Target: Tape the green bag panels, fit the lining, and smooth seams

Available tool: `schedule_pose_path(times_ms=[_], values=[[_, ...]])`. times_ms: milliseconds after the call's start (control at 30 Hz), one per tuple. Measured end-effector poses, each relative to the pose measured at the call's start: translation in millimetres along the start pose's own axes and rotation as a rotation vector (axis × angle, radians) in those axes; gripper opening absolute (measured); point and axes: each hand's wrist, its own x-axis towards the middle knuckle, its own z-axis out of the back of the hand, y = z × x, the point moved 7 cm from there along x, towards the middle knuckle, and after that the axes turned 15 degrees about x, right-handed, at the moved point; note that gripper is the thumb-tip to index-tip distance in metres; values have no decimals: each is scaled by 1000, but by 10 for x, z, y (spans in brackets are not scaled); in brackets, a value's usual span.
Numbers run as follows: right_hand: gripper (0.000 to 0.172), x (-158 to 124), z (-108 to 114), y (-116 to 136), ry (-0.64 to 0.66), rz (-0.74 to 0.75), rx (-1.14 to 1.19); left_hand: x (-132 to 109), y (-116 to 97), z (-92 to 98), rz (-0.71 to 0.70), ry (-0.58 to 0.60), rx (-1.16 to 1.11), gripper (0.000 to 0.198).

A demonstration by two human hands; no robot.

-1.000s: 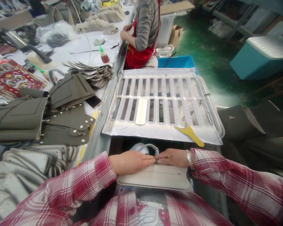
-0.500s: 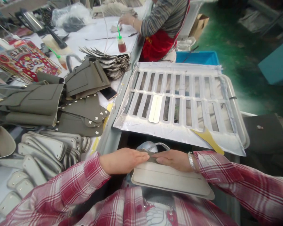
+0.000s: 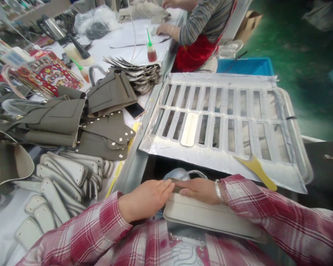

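A pale, flat bag piece (image 3: 208, 212) with a dark line along it and a grey-brown upper edge lies in front of my body. My left hand (image 3: 151, 195) is on the left end of that edge, its fingers laid together over it. Beside it, my right hand (image 3: 201, 189) wraps over the top of the piece, with the thumb on the pale face. The fingertips of both hands almost meet. What lies under the fingers is hidden.
Ahead is a white slotted rack (image 3: 222, 114) bearing a cream strip (image 3: 189, 129) and a yellow scraper (image 3: 258, 171). Stacked grey handle pieces (image 3: 63, 173) and olive leather panels (image 3: 52, 118) cover the left table. Beyond, a co-worker (image 3: 202, 33) works near a glue bottle (image 3: 151, 53).
The camera view has swung left, so the table and rack appear further right. My hands stay on the piece's upper edge; its lower right end dips lower.
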Motion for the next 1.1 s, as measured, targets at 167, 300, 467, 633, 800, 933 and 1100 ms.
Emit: schedule_pose_path(times_ms=[167, 300, 467, 633, 800, 933, 1100], values=[[49, -646, 252, -400, -62, -205, 133, 167, -45, 119, 78, -15, 36, 36], [40, -1193, 461, -142, -368, -131, -59, 420, -407, 361, 70, -125, -144, 41], [27, -2071, 20, 207, -887, -6, -366, 746, -1059, 465, -28, -168, -409, 31], [10, -2283, -547, -9, -1059, 60, -462, 935, -1285, 329, 44, -153, -287, 18], [11, -2274, -568, -44, -1164, 138, -469, 963, -1319, 291, 129, -234, -216, 17], [12, -2294, -552, 57, -1204, 141, -507, 965, -1336, 319, 200, -266, -276, 16], [13, -2274, -604, 131, -1314, 113, -546, 1010, -1340, 343, 268, -276, -328, 16]])
